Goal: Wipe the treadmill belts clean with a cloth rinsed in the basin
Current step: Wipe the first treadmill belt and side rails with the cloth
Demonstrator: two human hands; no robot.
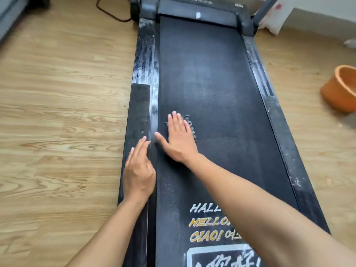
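Most cloth (190, 125) seemingly under right hand (179, 138).

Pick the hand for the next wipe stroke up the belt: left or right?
Right, probably. The right hand presses flat on the cloth on the belt; the left hand rests on the side rail, off the cloth.

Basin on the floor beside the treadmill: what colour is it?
The basin is orange, best seen at the right edge of the head view.
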